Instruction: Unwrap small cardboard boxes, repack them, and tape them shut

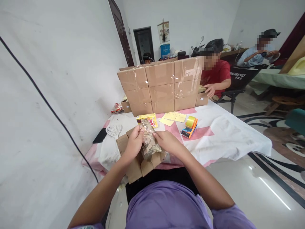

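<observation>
Between my two hands is a clear, crinkled plastic bag [151, 143] with brownish contents that I cannot make out. My left hand [135, 140] pinches its upper left edge, and my right hand [166, 141] grips its right side. Directly under the bag, an opened cardboard box [133, 170] with spread flaps sits at the table's near edge. A yellow printed packet [152, 118] lies just beyond the bag. Some yellow paper sheets [177, 116] are to its right, near a tape dispenser [190, 127] with an orange frame and yellow tape.
Stacked cardboard boxes [162, 86] form a wall across the table [228, 133]. A white perforated scoop [113, 130] and a black flat object [99, 136] lie at left. A person in a red shirt [216, 74] sits behind the boxes at right; another person [254, 57] is farther back.
</observation>
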Available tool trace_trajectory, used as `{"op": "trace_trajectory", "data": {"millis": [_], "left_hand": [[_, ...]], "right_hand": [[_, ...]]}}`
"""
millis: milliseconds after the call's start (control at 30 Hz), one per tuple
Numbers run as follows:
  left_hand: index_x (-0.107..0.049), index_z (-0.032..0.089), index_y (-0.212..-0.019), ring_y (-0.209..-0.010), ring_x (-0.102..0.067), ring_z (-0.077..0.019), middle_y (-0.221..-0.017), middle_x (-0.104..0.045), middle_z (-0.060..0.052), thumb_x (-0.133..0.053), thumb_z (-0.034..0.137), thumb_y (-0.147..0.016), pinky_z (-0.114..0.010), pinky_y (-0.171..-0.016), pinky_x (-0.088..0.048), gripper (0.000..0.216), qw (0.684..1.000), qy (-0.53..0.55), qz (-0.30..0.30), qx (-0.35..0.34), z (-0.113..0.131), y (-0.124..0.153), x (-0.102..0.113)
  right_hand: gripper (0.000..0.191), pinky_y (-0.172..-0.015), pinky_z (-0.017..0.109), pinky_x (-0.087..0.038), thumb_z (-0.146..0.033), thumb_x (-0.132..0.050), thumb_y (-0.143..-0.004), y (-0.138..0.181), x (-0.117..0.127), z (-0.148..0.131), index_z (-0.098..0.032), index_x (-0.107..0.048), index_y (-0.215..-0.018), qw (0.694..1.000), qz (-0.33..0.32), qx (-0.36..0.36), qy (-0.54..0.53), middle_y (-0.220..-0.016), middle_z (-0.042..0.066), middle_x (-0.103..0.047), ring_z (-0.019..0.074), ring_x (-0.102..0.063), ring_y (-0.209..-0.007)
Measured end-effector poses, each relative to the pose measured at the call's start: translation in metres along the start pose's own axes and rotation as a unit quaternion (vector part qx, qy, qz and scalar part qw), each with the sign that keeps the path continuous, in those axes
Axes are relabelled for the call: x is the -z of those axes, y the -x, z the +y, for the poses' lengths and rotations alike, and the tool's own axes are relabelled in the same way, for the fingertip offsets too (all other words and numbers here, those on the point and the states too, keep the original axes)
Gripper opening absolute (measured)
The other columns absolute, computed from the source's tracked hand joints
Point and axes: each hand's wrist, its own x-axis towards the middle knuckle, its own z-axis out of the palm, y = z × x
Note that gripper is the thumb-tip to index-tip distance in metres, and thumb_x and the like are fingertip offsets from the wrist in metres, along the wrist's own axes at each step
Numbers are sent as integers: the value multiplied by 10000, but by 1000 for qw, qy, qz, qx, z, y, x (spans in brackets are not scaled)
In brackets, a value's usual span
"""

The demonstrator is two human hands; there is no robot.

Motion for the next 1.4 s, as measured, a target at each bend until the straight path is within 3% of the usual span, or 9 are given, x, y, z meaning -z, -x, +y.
{"op": "trace_trajectory", "data": {"millis": [233,500,633,867,1000,1100,1267,1400], "left_hand": [[-573,168,-793,-520,-547,-91,-679,-616,32,-787,354,-688,-199,-494,-435,302,981,159,84,68,6,4,-5],[-576,167,-809,-500,-582,-116,-626,-610,23,-727,247,-724,-226,-506,-491,191,971,175,84,142,12,-14,-8],[-510,178,-696,-454,-480,-76,-571,-525,55,-649,178,-745,-172,-447,-408,147,976,136,151,81,27,-43,-7],[-535,181,-727,-511,-483,-99,-632,-522,34,-575,197,-749,-183,-417,-365,48,986,107,99,84,32,-69,-9],[-541,185,-743,-594,-538,-105,-689,-565,27,-675,320,-767,-198,-536,-452,192,990,90,96,47,24,-67,-8],[-534,189,-732,-565,-511,-83,-652,-550,54,-764,247,-704,-191,-561,-467,239,986,66,155,-7,26,-68,-3],[-521,175,-706,-493,-455,-63,-589,-496,64,-677,150,-733,-187,-483,-417,160,952,130,267,-82,49,-76,15],[-525,178,-776,-493,-463,-58,-624,-516,65,-670,177,-790,-188,-459,-372,146,941,166,283,-84,64,-65,33]], "right_hand": [[363,-652,254,-333,-310,-378,-1048,-3,3,-7,-175,-668,-877,999,-8,31,-21,-816,52,-714,180,-620,-746],[357,-678,277,-347,-340,-373,-1056,-3,-1,-6,-167,-662,-934,999,-33,34,19,-904,94,-740,222,-670,-836],[380,-664,294,-336,-299,-354,-1053,-7,-2,-9,-155,-656,-874,998,-46,14,39,-878,124,-735,239,-676,-827],[324,-609,275,-294,-262,-390,-1021,-24,6,4,-177,-616,-805,999,-35,-15,-32,-777,61,-703,183,-619,-700],[309,-614,263,-297,-235,-408,-1009,-33,9,17,-171,-593,-770,996,-68,-27,-56,-754,57,-683,164,-588,-682],[321,-610,271,-286,-233,-412,-1009,-35,11,24,-175,-584,-744,995,-82,-36,-41,-736,58,-675,163,-570,-659],[339,-598,285,-295,-250,-403,-1001,-34,9,34,-188,-557,-706,996,-51,-79,-5,-738,82,-670,195,-598,-710],[355,-567,263,-365,-328,-397,-1001,-46,4,48,-202,-497,-685,984,-20,-108,-138,-603,29,-603,159,-590,-562]]}}
